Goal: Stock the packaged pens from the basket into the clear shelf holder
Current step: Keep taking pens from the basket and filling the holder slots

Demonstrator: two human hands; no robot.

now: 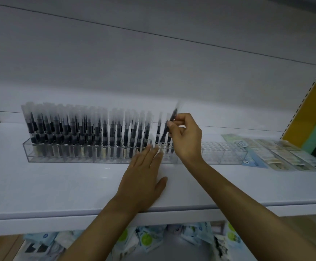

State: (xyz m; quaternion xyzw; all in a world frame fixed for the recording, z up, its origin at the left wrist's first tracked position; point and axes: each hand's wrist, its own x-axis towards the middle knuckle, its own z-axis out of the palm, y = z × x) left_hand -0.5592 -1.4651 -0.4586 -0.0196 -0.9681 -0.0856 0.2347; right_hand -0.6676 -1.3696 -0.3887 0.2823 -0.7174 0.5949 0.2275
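One pen (pixel 164 133) in right hand (pixel 186 137)

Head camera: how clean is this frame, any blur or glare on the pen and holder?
Head view: the pen pinched by the right hand is motion-smeared at its top; left hand fingertips blur slightly; the clear holder is dim, no strong glare; shelf lines bow.

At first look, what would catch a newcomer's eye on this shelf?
The long row of packaged pens, standing upright in the left part of the clear holder on the white shelf. At the row's right end the right hand pinches one tilted pen above the slots, while the left hand lies flat on the shelf, fingertips at the holder's front.
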